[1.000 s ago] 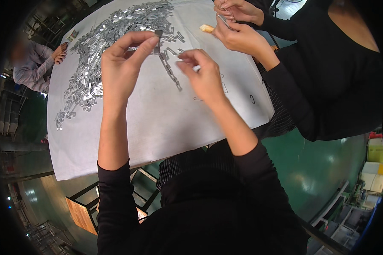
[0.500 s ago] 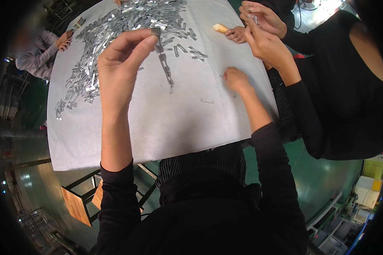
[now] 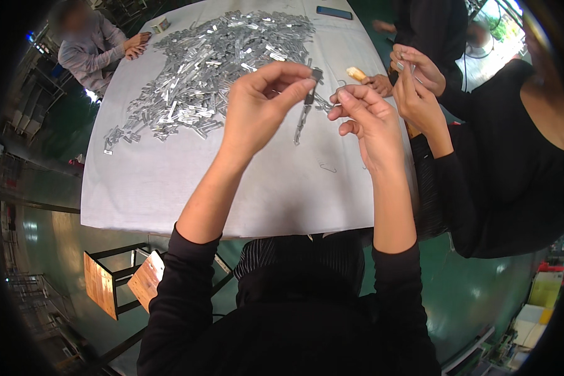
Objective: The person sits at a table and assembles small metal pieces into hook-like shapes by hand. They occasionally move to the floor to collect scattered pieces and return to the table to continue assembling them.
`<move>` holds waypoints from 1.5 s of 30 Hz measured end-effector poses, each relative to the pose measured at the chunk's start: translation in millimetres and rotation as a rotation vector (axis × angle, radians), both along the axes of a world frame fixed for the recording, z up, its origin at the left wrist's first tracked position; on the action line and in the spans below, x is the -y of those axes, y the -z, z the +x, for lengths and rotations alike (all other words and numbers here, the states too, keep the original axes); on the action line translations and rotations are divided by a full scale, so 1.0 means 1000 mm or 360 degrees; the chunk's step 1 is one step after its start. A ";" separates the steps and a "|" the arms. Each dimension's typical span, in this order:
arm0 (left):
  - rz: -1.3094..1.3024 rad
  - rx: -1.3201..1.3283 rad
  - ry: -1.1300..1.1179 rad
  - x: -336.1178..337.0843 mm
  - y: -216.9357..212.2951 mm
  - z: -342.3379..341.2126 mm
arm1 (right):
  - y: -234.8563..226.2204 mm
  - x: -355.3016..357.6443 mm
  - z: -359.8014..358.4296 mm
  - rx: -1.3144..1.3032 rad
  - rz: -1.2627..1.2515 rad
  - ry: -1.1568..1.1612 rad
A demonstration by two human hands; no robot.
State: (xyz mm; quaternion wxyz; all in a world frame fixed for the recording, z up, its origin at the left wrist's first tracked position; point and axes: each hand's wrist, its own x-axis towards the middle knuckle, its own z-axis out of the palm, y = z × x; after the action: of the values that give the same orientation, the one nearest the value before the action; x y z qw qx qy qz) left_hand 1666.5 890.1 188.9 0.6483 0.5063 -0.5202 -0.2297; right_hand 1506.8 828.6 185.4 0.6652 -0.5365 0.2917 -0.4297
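Note:
My left hand [image 3: 263, 106] is raised over the table, thumb and fingers pinching the top of a metal strip [image 3: 302, 116]. The narrow grey strip hangs down with slots or links along it. Close by on its right, my right hand [image 3: 375, 125] pinches a thin wire hook [image 3: 341, 82], its curved end showing above the fingertips. A small gap separates the hook from the strip. Another bent wire hook [image 3: 328, 168] lies on the white table [image 3: 232, 194] below my hands. Beyond them spreads a large heap of flat silvery metal pieces [image 3: 194, 81].
On the right, a co-worker's hands [image 3: 420, 88] hold something small, partly hidden. A hand rests by a yellowish object [image 3: 356, 73] at the table's right edge. A phone [image 3: 334, 12] lies at the far edge. Across the far left sits another person [image 3: 94, 50]. Stools [image 3: 100, 285] stand below left.
My right hand has risen from the tabletop with a wire hook and come near the strip. My left hand, still pinching the strip, has shifted right in view. The whole view has also shifted.

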 end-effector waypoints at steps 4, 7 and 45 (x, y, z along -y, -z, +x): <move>-0.0068 -0.0074 -0.0003 -0.004 -0.004 -0.007 | -0.017 -0.017 0.012 0.0166 -0.0169 0.0169; -0.0073 -0.0036 -0.0039 -0.007 -0.005 -0.010 | -0.016 -0.021 0.020 0.0198 -0.0346 0.0305; 0.0037 0.0435 0.0015 0.014 -0.041 0.027 | -0.010 -0.022 0.026 -0.0006 -0.0969 0.0501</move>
State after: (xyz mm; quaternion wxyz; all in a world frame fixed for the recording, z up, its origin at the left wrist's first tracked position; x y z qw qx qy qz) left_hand 1693.1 876.0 230.3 0.5643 0.5378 -0.6035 -0.1677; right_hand 1532.8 850.4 195.1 0.3994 -0.6596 0.2305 -0.5936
